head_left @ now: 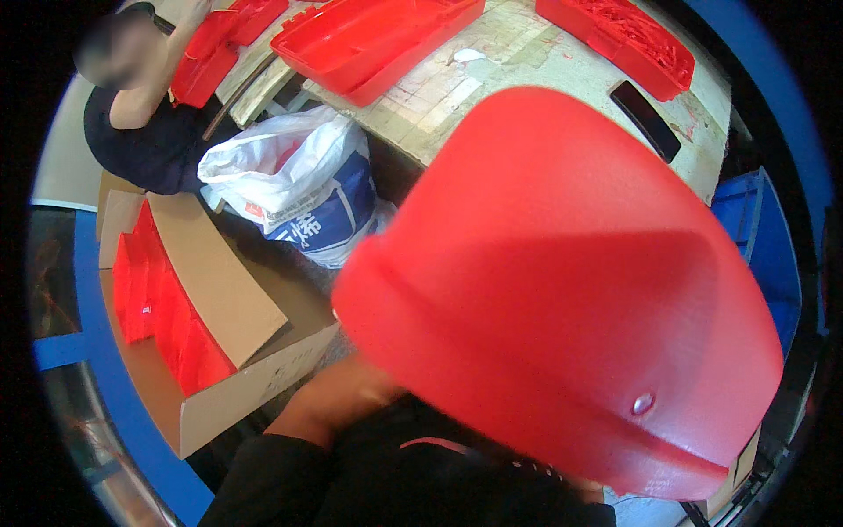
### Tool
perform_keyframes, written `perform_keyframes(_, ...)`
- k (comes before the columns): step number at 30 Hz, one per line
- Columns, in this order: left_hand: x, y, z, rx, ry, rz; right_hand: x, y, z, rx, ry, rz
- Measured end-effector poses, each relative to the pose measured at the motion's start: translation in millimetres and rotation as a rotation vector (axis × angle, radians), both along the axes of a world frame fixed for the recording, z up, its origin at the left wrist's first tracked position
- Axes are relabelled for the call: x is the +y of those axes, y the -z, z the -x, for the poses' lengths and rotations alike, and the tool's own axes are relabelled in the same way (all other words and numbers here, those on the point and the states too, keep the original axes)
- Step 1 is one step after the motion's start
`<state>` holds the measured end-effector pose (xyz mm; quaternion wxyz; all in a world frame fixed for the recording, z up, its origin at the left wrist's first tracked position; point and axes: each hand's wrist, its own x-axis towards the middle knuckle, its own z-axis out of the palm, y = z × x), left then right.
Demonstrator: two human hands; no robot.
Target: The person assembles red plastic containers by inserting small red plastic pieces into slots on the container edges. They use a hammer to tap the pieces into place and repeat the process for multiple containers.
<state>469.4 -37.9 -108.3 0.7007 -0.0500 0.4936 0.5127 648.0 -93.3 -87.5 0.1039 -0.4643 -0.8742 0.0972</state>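
Observation:
A large red moulded plastic shell (pixel 544 263), smooth and rounded, is held up close in front of me and fills much of the view. My left hand (pixel 373 379) grips it at its lower left edge; the fingertips are hidden behind the plastic. Of my right hand (pixel 587 486) only a sliver of skin shows under the shell's bottom edge, so its fingers cannot be seen. A small shiny round spot (pixel 644 404) stands out on the shell's lower right.
Past the shell is a worn table (pixel 439 83) with a red tray (pixel 373 53), a red bin (pixel 615 44) of small red pieces and a black phone (pixel 646 121). At left are a cardboard box (pixel 255 391) holding red parts, a white-and-blue sack (pixel 303 184) and another person (pixel 145 140). A blue crate (pixel 768 255) stands right.

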Motion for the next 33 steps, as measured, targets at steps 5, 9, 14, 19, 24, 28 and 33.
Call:
perform_keyframes(5,12,-4,-7,0.093,0.018,0.092,11,-13,5,0.032,-0.018,0.025)
perform_keyframes(9,17,-6,-9,0.142,0.043,0.143,24,-19,17,0.127,0.100,0.150)
perform_keyframes(14,19,-13,-4,0.163,0.103,0.087,24,-25,31,0.254,0.388,0.416)
perform_keyframes(19,23,-19,-2,0.188,0.149,0.088,32,-31,34,0.214,0.367,0.379)
perform_keyframes(24,26,-21,-4,0.215,0.125,0.120,31,-71,28,0.347,0.428,0.318)
perform_keyframes(28,26,-19,-4,0.214,0.131,0.108,21,-102,30,0.463,0.404,0.224)
perform_keyframes(33,24,-19,-3,0.223,0.133,0.108,29,-69,37,0.324,0.397,0.341)
